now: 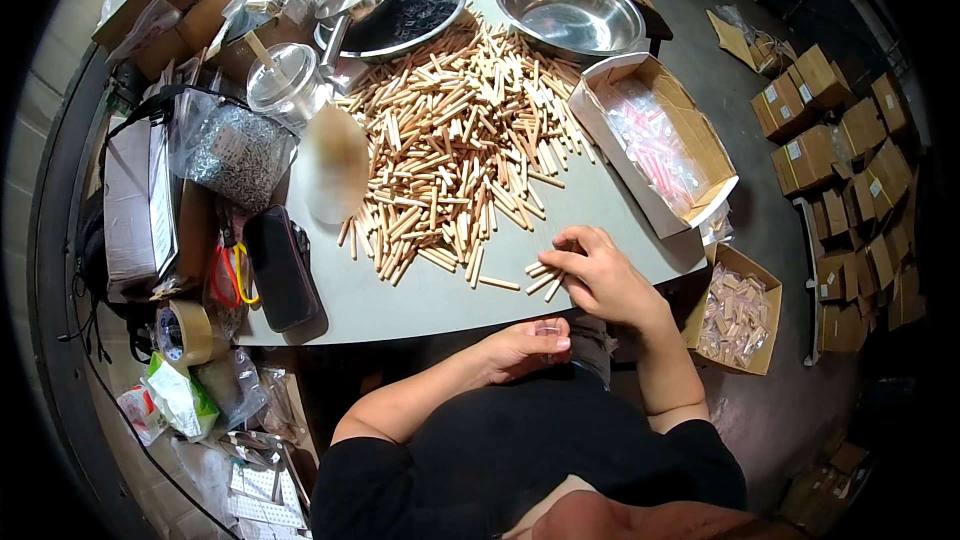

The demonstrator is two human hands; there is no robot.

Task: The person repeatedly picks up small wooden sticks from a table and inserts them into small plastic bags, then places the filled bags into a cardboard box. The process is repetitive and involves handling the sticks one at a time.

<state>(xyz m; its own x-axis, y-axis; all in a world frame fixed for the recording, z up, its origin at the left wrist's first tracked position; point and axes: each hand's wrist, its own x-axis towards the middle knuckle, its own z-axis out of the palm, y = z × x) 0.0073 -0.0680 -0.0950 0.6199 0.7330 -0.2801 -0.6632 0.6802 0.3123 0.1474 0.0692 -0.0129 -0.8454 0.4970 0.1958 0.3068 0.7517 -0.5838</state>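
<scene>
A large heap of short wooden dowels [450,130] covers the middle of the table. At the near edge, my right hand [612,278] is closed over several loose dowels [543,280], its fingertips on their right ends. My left hand [522,348] is just off the table edge, in front of my body. Its fingers are curled together around a small clear plastic piece [548,331], perhaps a bag; its full shape is hidden. One single dowel [499,283] lies a little left of those under my right hand.
An open carton [715,172] of clear bags stands at the right edge. Below it, a box [765,355] holds packed dowels. Two steel bowls [625,10] stand at the back. A phone [280,275], scissors [240,275] and a tape roll [195,330] are at left.
</scene>
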